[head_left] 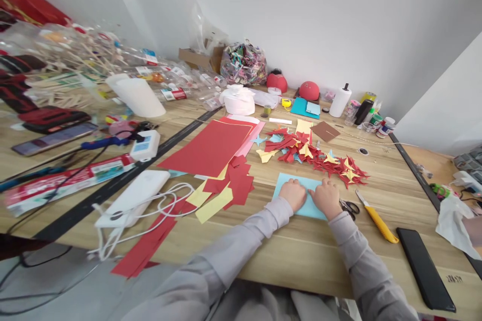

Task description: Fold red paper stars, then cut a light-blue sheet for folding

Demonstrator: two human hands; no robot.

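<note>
A light blue sheet of paper [309, 210] lies flat on the wooden table in front of me. My left hand [292, 194] presses on its left part with curled fingers. On its right part rests my right hand [326, 197], fingers bent and the thumb pointing toward the left hand. Both hands are closed against the paper, close together but apart. Black scissors [349, 207] lie beside my right hand, partly hidden by it. Farther right is a yellow-handled cutter knife [376, 218]. Just beyond the sheet spreads a pile of folded red, yellow and blue paper pieces [312, 149].
Red paper sheets [211, 145] and cut red and yellow strips [229, 185] lie to the left. A white power bank [135, 195] with a looped cable sits near the front edge. A black phone [425, 267] lies at right. Bottles [341, 100] and a white bag [238, 100] stand behind.
</note>
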